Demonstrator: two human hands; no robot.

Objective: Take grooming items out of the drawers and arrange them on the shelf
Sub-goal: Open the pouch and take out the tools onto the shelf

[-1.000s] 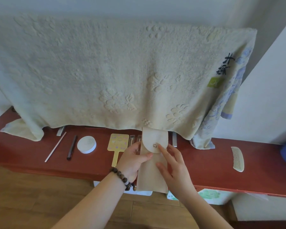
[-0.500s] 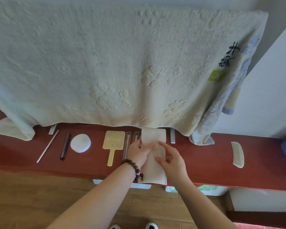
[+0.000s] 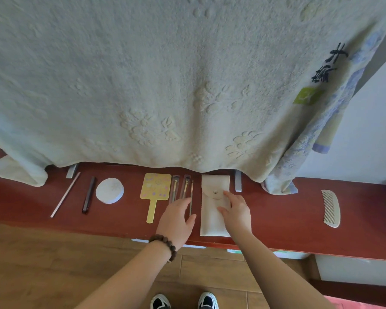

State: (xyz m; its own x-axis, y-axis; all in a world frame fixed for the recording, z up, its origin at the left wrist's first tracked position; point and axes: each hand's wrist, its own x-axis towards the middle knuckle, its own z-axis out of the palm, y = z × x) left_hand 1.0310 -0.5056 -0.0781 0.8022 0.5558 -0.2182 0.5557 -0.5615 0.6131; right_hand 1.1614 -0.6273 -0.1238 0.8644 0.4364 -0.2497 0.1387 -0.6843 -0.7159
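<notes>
1. Red-brown wooden shelf point(image 3: 276, 219) runs across the lower middle of the frame, with a pale embossed towel point(image 3: 165, 85) hanging over its back edge and filling the upper frame.
2. Just right of centre, a cream fabric pouch point(image 3: 212, 221) with a snapped flap lies flat on the shelf, lengthwise toward the camera.
3. The right hand point(image 3: 235, 214) rests on the pouch, fingers loosely spread and pressing down on its right side, the index fingertip just beside the snap.
4. The left hand point(image 3: 176, 221), a beaded bracelet point(image 3: 165, 243) on its wrist, sits left of the pouch, apart from it, fingers together and flat over the lower ends of three slim brushes point(image 3: 183, 188); it grips nothing visible.
5. Left of the brushes lies a yellow hand mirror point(image 3: 155, 190), then a round white compact point(image 3: 109, 190), a dark stick point(image 3: 88, 195) and a thin pale stick point(image 3: 65, 195).
6. At the right of the frame, well apart from the pouch, lies a cream comb point(image 3: 331, 207).
7. Two dark shoes point(image 3: 183, 301) show at the bottom edge on the wooden floor.
</notes>
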